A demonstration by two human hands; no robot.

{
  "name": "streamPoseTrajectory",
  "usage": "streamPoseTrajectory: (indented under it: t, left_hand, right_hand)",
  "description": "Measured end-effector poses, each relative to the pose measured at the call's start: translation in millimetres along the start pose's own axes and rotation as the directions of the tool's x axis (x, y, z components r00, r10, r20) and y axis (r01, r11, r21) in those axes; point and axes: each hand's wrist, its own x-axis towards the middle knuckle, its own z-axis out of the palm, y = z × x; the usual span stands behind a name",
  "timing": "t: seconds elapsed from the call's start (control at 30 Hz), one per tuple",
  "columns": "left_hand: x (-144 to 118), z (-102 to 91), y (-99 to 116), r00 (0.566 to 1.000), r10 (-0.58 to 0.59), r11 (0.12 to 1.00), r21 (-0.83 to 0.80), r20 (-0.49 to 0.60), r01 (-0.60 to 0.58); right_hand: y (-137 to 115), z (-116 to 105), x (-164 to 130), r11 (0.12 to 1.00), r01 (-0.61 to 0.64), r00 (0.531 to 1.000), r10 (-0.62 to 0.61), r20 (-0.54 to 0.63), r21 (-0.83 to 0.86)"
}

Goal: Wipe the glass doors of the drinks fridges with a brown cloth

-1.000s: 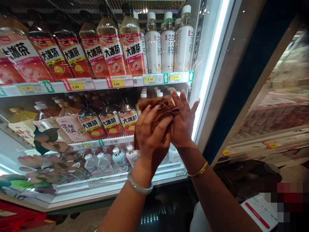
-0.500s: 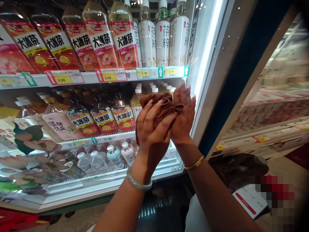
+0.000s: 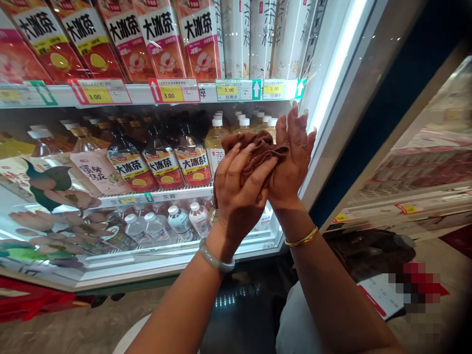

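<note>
Both hands meet in front of the open drinks cooler with a crumpled brown woven cloth pressed between them. The left hand, a pale jade-coloured bangle on its wrist, curls its fingers over the near side of the cloth and closes it against the other palm, which looks like a way to gather the loose folds into a tighter wad. The right hand, with a thin gold bangle at the wrist, stands upright with its fingers straight and nearly flat, serving as the backing surface the cloth is squeezed against; only the top of the bunched fabric shows above the left fingers. Behind the hands, on the middle shelf, stand clear bottles of yellowish tea with white caps, and to their left dark tea bottles with red and white labels, all faced forward so the labels read from the aisle. Small clear bottles with white caps sit on the lowest shelf. Along the white shelf edge above, yellow price tags hang directly under the tall red-labelled bottles they price. The glass cooler door swings out to the right, with a bright light strip running up the frame beside the right hand.
</note>
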Motion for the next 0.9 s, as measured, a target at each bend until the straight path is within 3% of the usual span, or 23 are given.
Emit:
streamPoseTrajectory:
  t: [0.23,0.4,0.5,0.57,0.7,0.77,0.9]
  left_hand:
    - [12.0,-24.9,-17.2,0.976,-0.156,0.98,0.1,-0.154,0.173]
    - [-5.6,-5.7,5.7,0.998,-0.06,0.998,0.01,-0.007,0.06]
    - [-4.0,-7.4,3.1,1.0,-0.006,1.0,0.004,0.028,0.006]
    - [5.3,-19.3,-10.0,1.0,-0.006,0.998,0.057,-0.027,0.007]
    - [17.0,-35.0,-28.5,0.978,-0.133,0.977,0.148,-0.16,0.157]
    - [11.6,-28.3,-23.8,0.986,-0.096,0.987,0.114,-0.137,0.112]
    - [-4.7,-8.0,-6.1,0.997,0.063,0.997,0.035,0.035,-0.065]
  right_hand:
    - [5.4,1.7,-1.7,0.994,0.078,0.997,-0.078,-0.007,0.079]
    - [7.4,5.2,-1.2,0.996,0.062,0.995,-0.057,-0.079,0.064]
    - [6.7,1.9,-0.9,0.997,0.047,0.998,-0.044,-0.039,0.065]
    - [5.4,-1.1,-1.0,0.993,0.072,0.997,-0.07,-0.02,0.094]
    - [4.3,-1.9,-1.3,0.985,0.106,0.993,-0.097,-0.07,0.138]
    - [5.6,0.1,-1.5,0.986,0.105,0.993,-0.096,-0.074,0.129]
    - [8.6,1.9,-1.6,0.989,0.091,0.993,-0.081,-0.086,0.12]
